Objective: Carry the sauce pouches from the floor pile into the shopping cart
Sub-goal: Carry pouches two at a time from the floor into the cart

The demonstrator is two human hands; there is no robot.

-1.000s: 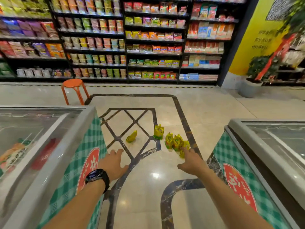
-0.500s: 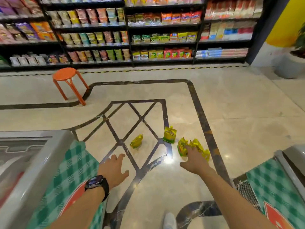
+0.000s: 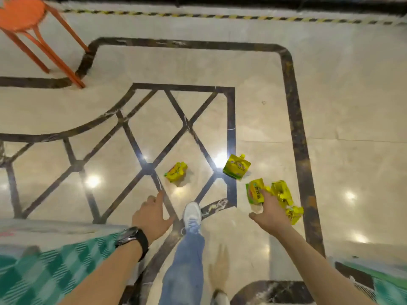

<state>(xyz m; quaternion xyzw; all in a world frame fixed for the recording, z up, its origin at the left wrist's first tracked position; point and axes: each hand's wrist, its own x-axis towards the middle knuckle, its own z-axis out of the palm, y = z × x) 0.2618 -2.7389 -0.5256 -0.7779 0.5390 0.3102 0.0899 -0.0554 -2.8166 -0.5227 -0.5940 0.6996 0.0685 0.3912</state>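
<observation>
The right grip [image 3: 269,211] is on the near edge of the pile of yellow sauce pouches [image 3: 284,198] on the floor [image 3: 352,106]. Its thumb is held wide to 9 o'clock and its fingers lie straight over the pouches, clasping nothing. Most of the pile is at 12 to 1 o'clock of it, and one green-faced pouch [image 3: 255,192] is just under the forefinger at 11 o'clock. Farther out at 11 o'clock a spouted pouch [image 3: 236,169] stands upright, apart from the pile. A lone pouch [image 3: 176,172] lies on its side at 10 o'clock of the right grip and 1 o'clock of the left grip [image 3: 152,216]. The left grip is spread flat above the floor with nothing in it, a black wristwatch [image 3: 132,237] behind it.

Half a second ago the shop shelves filled the top of the view; now only floor shows, and the orange stool [image 3: 22,16] is up at 10 o'clock. The right grip was then short of the pile. A white shoe [image 3: 192,213] has stepped in between the grips. The green-checked freezer [image 3: 44,271] has dropped to 7 o'clock.
</observation>
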